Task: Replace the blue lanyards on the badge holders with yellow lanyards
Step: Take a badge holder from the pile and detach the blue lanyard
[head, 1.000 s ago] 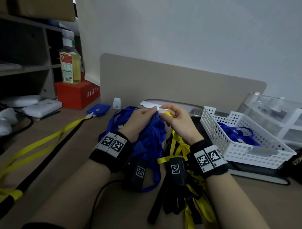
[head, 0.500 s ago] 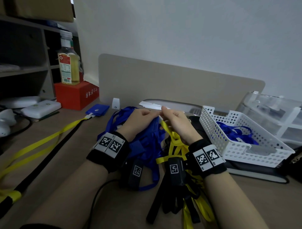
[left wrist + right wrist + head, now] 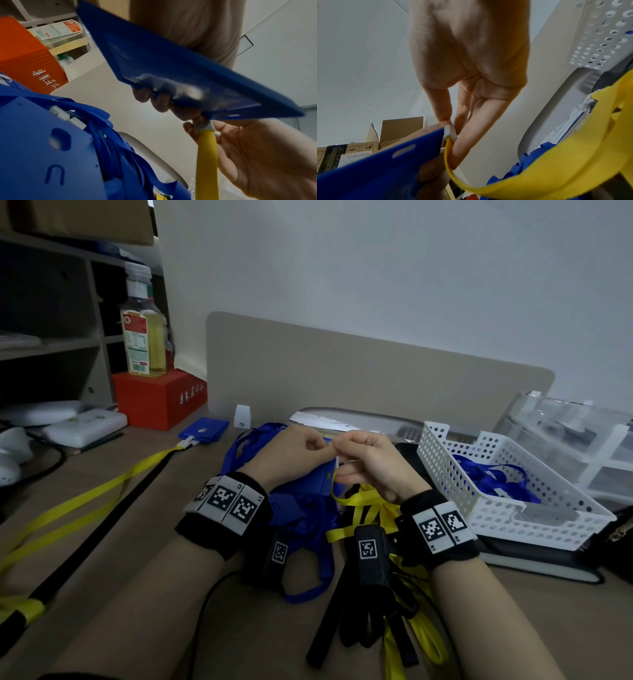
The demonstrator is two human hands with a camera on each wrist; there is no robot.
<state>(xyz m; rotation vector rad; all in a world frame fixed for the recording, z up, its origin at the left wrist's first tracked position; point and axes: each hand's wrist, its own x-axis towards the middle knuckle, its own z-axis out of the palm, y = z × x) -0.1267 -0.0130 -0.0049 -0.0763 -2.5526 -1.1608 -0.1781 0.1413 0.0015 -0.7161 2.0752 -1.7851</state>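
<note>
- Brown bench (image 3: 144, 594), beige divider panel (image 3: 359, 371), grey wall behind.
- Left hand (image 3: 291, 457) grips blue badge holder (image 3: 171, 65) above the blue lanyard pile (image 3: 301, 508).
- Right hand (image 3: 370, 463) pinches white clip (image 3: 450, 132) of yellow lanyard (image 3: 556, 159) at the holder's edge.
- White basket (image 3: 513, 508) at right.

Two hands (image 3: 291, 453) (image 3: 368, 463), one white basket (image 3: 513, 518), one bottle (image 3: 142, 337), one red box (image 3: 161, 398), two clearly visible blue holders (image 3: 322, 479) (image 3: 203, 429).

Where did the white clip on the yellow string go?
In the right wrist view, the white clip is pinched by the right hand at the top edge of the blue badge holder, beside its slot.
</note>
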